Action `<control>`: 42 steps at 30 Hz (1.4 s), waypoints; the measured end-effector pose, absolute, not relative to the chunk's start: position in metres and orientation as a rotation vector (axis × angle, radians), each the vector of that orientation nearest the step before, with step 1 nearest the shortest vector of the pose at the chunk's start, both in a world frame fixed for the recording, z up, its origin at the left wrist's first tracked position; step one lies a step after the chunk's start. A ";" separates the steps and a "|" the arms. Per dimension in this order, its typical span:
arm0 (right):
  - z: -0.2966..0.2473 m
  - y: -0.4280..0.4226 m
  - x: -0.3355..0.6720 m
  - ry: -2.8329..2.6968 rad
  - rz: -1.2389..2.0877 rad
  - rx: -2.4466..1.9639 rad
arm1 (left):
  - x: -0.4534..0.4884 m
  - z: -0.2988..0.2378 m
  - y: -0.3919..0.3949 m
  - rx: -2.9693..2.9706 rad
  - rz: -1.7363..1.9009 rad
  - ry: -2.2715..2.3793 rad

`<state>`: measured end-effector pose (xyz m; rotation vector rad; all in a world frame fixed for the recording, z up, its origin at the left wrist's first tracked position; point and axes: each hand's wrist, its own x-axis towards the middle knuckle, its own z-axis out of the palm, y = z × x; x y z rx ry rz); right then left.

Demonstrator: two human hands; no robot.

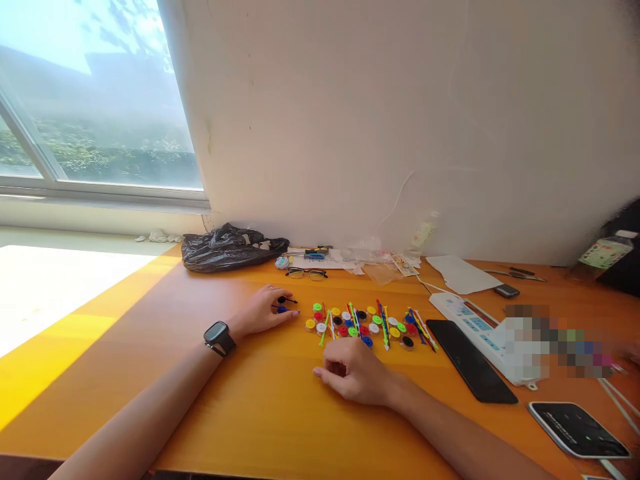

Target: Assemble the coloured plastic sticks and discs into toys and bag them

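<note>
Several small coloured plastic discs and thin sticks (370, 323) lie spread on the orange table (260, 413). My left hand (263, 312), with a black watch (219, 337) on the wrist, rests left of the pile, its fingers pinched on a small blue and black piece (284, 305). My right hand (353, 377) lies curled on the table just in front of the pile; I cannot see anything in it.
A black phone (470, 360) and a white power strip (475, 327) lie right of the pile, another device (577, 430) at the near right. Glasses (306, 273), a black bag (227, 248), papers and tools sit along the wall. A bottle (607, 253) stands far right.
</note>
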<state>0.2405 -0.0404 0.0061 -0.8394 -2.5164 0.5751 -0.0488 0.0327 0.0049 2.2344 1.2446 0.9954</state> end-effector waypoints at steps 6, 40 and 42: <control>0.008 -0.038 0.241 -2.376 0.372 -0.989 | -0.046 0.005 0.033 2.413 0.979 1.258; 0.008 -0.027 0.248 -2.385 -0.140 -1.218 | -0.002 0.015 0.000 2.742 0.807 0.931; 0.005 -0.027 0.248 -2.398 -0.139 -1.218 | -0.002 0.015 0.000 2.729 0.816 0.926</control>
